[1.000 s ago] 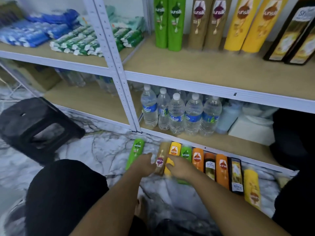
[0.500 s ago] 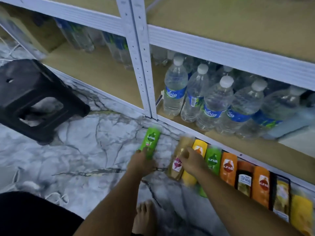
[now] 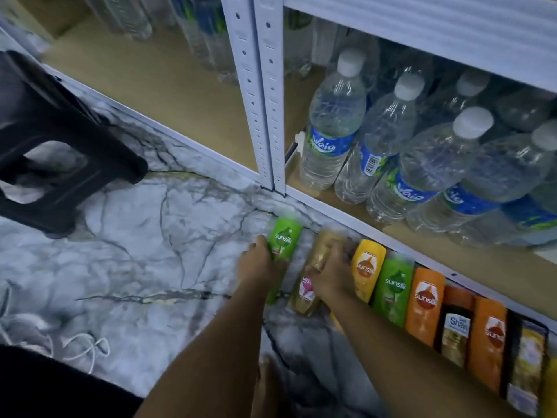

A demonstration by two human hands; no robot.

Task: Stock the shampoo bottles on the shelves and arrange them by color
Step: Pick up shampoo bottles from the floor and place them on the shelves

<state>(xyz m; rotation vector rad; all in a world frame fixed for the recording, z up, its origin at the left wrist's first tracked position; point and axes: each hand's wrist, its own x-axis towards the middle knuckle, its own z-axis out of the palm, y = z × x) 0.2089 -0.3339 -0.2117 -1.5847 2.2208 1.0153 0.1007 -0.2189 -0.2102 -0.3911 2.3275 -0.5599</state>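
Several shampoo bottles lie in a row on the marble floor along the foot of the shelf. My left hand grips a green bottle at the row's left end. My right hand grips the tan-gold bottle beside it, its pink label showing under my fingers. To the right lie a yellow bottle, a second green one, an orange one, a dark bottle, another orange one and more at the frame's edge.
Water bottles stand on the lowest shelf board behind the white upright. A black plastic stool sits on the floor at left. My bare foot is under my arms.
The camera has tilted down and closer, so the upper shelf with stocked shampoo has left the view. Both hands have closed round the green and tan-gold bottles.
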